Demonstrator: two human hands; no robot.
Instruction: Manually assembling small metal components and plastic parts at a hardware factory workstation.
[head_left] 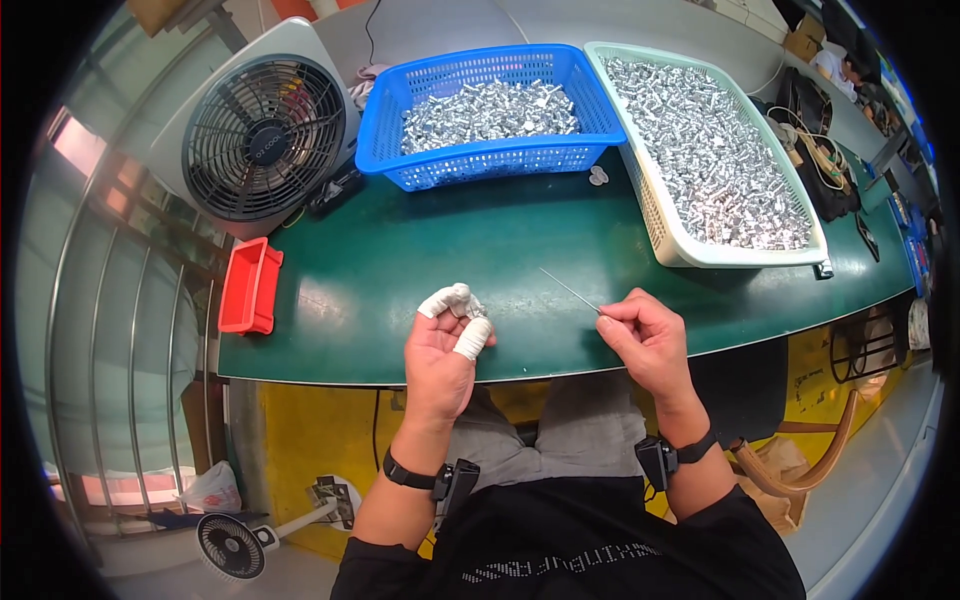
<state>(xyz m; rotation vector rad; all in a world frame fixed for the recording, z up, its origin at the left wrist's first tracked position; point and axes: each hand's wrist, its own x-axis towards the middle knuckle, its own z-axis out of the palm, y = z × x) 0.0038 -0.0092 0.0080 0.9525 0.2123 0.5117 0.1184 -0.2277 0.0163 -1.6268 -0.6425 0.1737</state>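
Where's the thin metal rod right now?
Head view, right of centre: the thin metal rod is pinched in the right hand, its free end slanting up-left over the green tabletop.

The scene is fairly brightly lit. Pale, diffuse glare is thrown on the table (400,245), and sharp glints are scattered over the metal parts (715,155). The left hand (448,345) and right hand (648,337) are rendered without obvious motion blur; the rod (572,291) is drawn crisply, but the piece (475,312) in the left fingers is too small to be made out clearly. Little detail is held in the shirt (590,520). The railing (141,360) is bowed by the fisheye lens, and the rim is swallowed by black.
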